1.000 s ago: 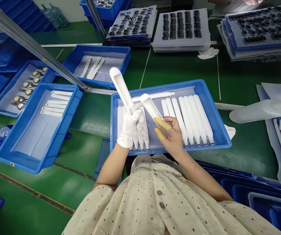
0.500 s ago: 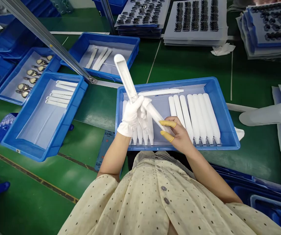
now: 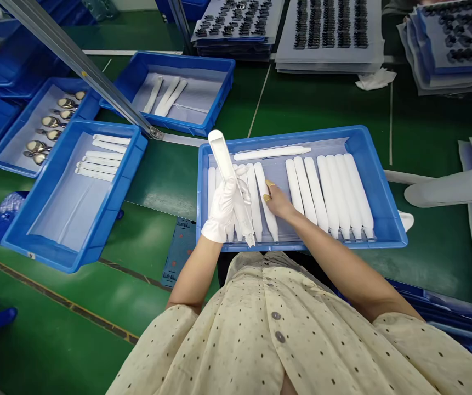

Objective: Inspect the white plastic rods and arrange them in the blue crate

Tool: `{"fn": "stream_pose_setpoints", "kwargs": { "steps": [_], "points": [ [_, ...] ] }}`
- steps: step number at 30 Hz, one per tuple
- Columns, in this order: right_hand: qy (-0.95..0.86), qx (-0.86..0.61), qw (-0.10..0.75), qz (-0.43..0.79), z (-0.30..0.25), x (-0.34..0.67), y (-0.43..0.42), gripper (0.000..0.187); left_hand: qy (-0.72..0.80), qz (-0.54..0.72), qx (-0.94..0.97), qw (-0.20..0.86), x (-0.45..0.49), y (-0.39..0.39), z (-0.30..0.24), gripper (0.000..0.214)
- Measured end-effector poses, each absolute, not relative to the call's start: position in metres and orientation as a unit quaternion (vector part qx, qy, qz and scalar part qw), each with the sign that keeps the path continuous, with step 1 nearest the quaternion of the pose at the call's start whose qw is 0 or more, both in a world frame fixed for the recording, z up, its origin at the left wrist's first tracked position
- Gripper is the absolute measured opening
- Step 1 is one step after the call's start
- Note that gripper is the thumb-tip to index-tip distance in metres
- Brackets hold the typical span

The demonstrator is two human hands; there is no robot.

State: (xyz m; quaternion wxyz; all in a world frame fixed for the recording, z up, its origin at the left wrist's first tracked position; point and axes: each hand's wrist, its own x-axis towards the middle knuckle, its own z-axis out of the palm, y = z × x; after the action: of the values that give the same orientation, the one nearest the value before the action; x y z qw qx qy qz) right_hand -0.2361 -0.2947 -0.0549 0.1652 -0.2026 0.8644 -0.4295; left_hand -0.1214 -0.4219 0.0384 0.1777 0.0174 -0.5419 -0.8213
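A white scoop piece (image 3: 220,156), long and narrow with a shallow rounded bowl at its far end and a toothed tip at its near end, stands tilted in the person's gloved left hand (image 3: 221,211), whose fingers close around its stem above a blue tray (image 3: 301,131). The bare right hand (image 3: 279,200), two fingers in yellow finger cots (image 3: 269,182), lies half open over the tray, beside one white piece and holding nothing. Seven white pieces (image 3: 329,192) lie side by side at the tray's right and one lies crosswise (image 3: 272,153) along its far side, while more at its left, partly hidden by the left hand, cannot be counted exactly. Farther left, a second tray (image 3: 108,186) holds five white strips (image 3: 98,155), a third tray (image 3: 178,57) holds three strips (image 3: 165,96), and a fourth tray (image 3: 9,164) holds about six metal spoons (image 3: 50,122). Stacked sheets (image 3: 330,33) of dark parts line the far side.
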Motion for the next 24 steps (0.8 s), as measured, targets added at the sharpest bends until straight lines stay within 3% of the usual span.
{"fn": "stream_pose_setpoints", "kwargs": {
  "steps": [4, 7, 11, 14, 17, 19, 24],
  "points": [
    [0.927, -0.214, 0.111, -0.286, -0.042, -0.228, -0.287, 0.062, -0.589, -0.789, -0.028, 0.17, -0.12, -0.417, 0.038, 0.057],
    [0.84, -0.293, 0.119, -0.441, -0.038, -0.21, -0.276, 0.056, -0.611, -0.774, -0.037, 0.162, -0.121, -0.41, 0.039, 0.056],
    [0.575, -0.387, 0.272, -0.668, -0.036, -0.164, -0.266, 0.066, -0.616, -0.773, -0.05, 0.143, -0.125, -0.401, 0.05, 0.06],
    [0.543, -0.36, 0.272, -0.708, -0.037, -0.135, -0.26, 0.061, -0.666, -0.703, -0.061, 0.242, -0.132, -0.401, 0.069, 0.062],
    [0.54, -0.368, 0.264, -0.709, -0.04, -0.125, -0.251, 0.051, -0.72, -0.592, -0.066, 0.355, -0.137, -0.406, 0.092, 0.046],
    [0.534, -0.373, 0.274, -0.708, -0.042, -0.126, -0.243, 0.046, -0.748, -0.542, -0.071, 0.375, -0.138, -0.406, 0.105, 0.04],
    [0.511, -0.377, 0.291, -0.715, -0.046, -0.13, -0.229, 0.043, -0.765, -0.525, -0.084, 0.364, -0.132, -0.398, 0.119, 0.058]
  ]
}}
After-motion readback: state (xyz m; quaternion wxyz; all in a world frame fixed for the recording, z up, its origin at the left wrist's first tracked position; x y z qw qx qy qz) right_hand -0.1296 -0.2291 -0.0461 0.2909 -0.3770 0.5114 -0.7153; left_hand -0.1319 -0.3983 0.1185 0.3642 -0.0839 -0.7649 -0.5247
